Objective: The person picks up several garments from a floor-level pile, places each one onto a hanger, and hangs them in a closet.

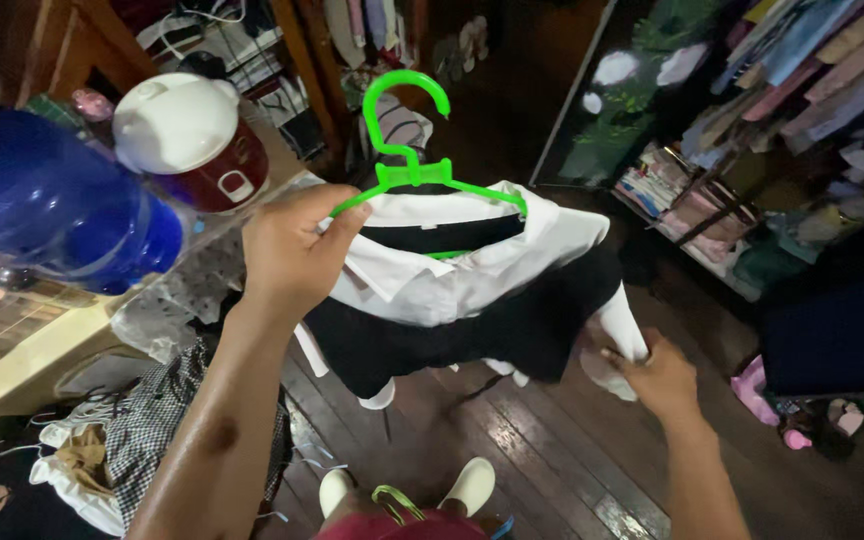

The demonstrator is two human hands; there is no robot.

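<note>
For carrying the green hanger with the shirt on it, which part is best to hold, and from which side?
Probably the bare hook of the green hanger, taken from above. It stands clear over the white and black shirt, so fingers can curl through it. The left hand pinches the left shoulder; the right hand holds a sleeve.

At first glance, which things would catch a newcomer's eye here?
The bright green plastic hanger at top centre, carrying a black and white garment, stands out most. The left hand grips the hanger's shoulder, and the right hand holds a white sleeve. A large blue water bottle fills the left edge.
</note>
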